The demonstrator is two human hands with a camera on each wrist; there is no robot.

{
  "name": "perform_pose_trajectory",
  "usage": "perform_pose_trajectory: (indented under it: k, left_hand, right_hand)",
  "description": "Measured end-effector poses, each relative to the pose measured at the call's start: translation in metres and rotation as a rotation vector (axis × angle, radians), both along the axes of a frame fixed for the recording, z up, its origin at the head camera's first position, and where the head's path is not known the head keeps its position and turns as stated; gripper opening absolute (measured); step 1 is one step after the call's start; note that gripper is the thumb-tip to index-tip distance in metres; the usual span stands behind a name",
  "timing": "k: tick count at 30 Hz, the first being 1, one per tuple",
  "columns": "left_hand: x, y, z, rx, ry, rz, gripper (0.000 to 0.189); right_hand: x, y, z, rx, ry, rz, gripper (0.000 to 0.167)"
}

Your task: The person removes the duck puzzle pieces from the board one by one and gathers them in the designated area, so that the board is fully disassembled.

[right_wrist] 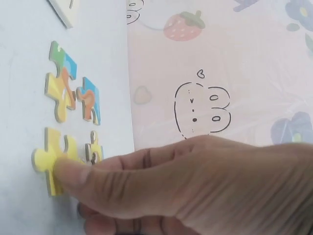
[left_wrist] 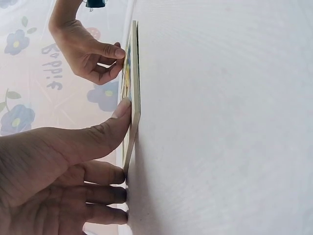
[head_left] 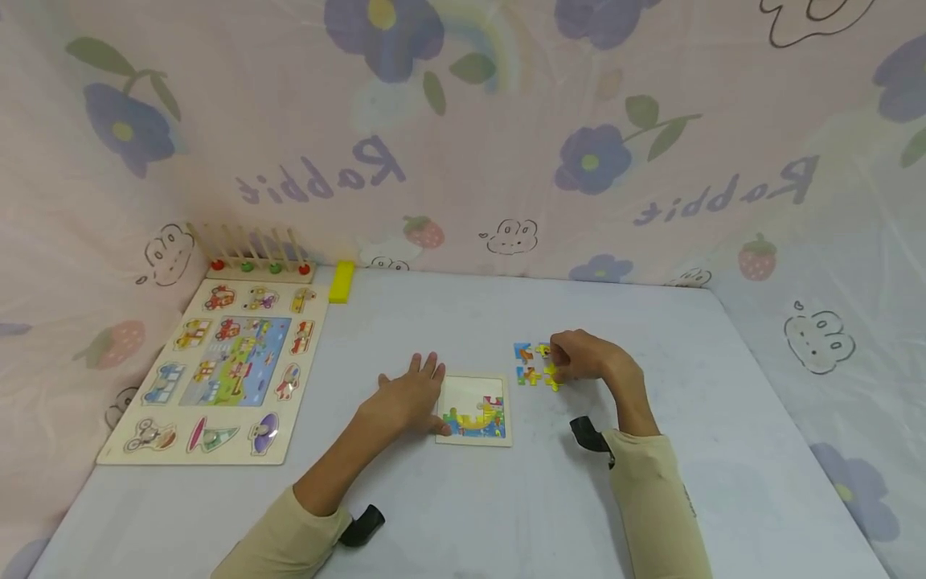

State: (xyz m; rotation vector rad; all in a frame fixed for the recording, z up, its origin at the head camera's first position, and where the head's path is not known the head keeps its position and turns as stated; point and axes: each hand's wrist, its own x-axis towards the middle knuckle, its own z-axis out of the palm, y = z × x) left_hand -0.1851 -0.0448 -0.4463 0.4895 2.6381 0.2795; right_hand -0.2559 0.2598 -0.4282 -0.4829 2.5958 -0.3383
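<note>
A small square jigsaw tray [head_left: 473, 442] lies on the table, its lower part filled with joined colourful pieces [head_left: 473, 424]. My left hand [head_left: 408, 398] rests at the tray's left side, fingers spread and straight. In the left wrist view its thumb [left_wrist: 117, 122] lies on the tray's rim and its fingertips touch the table. To the right of the tray, my right hand [head_left: 589, 358] pinches a yellow puzzle piece [right_wrist: 46, 159], its thumb on the face; the other fingertips are partly hidden. Beside it lie loose pieces, among them a blue-and-orange one [right_wrist: 89, 100] and a green-and-yellow one [right_wrist: 59, 83].
A large wooden picture board [head_left: 249, 438] lies at the left. Behind it stands a peg rack [head_left: 260, 275] with red and green beads, and a yellow block [head_left: 342, 283] lies next to that. A patterned curtain [head_left: 463, 161] surrounds the white table [head_left: 405, 523].
</note>
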Motion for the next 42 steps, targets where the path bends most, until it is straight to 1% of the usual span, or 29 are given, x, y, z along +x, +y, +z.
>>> perform_pose_trajectory:
  k: [7, 12, 15, 19, 23, 25, 28, 31, 34, 38, 40, 42]
  left_hand:
    - [0.001, 0.000, 0.000, 0.000, -0.006, -0.004, 0.099]
    - [0.000, 0.000, 0.000, -0.001, 0.012, -0.006, 0.099]
    - [0.001, -0.001, 0.000, 0.000, 0.008, -0.005, 0.099]
    - [0.001, -0.003, 0.000, -0.009, 0.001, -0.010, 0.099]
    - [0.001, -0.004, 0.003, -0.005, 0.008, -0.016, 0.100]
    - [0.001, -0.004, 0.004, -0.004, 0.006, -0.023, 0.102]
    - [0.002, -0.005, 0.005, -0.016, -0.003, -0.031, 0.105]
    - [0.003, -0.007, 0.005, -0.026, 0.000, -0.026, 0.105]
    - [0.002, -0.008, 0.004, -0.027, 0.009, -0.030, 0.105]
    - [0.000, -0.005, 0.002, -0.035, 0.029, -0.064, 0.105]
    - [-0.001, -0.005, 0.002, -0.043, 0.037, -0.075, 0.104]
    - [-0.001, -0.006, 0.002, -0.049, 0.042, -0.081, 0.104]
  right_hand:
    - [0.001, -0.002, 0.000, 0.006, 0.001, 0.007, 0.021]
    - [0.003, -0.003, 0.004, -0.005, 0.026, 0.008, 0.022]
    - [0.004, -0.005, 0.007, -0.017, 0.030, 0.011, 0.020]
    - [0.007, -0.012, 0.012, -0.051, 0.036, 0.054, 0.018]
    - [0.011, -0.026, 0.017, -0.097, 0.035, 0.101, 0.020]
    - [0.015, -0.036, 0.019, -0.120, 0.022, 0.126, 0.022]
    - [0.021, -0.055, 0.018, -0.153, 0.002, 0.189, 0.027]
    - [0.027, -0.075, 0.016, -0.166, 0.003, 0.259, 0.031]
    - [0.033, -0.087, 0.012, -0.121, 0.004, 0.270, 0.032]
    - [0.047, -0.088, 0.005, -0.044, 0.022, 0.250, 0.028]
    - [0.053, -0.088, 0.001, -0.032, 0.049, 0.254, 0.025]
    - [0.058, -0.089, -0.004, -0.044, 0.086, 0.266, 0.026]
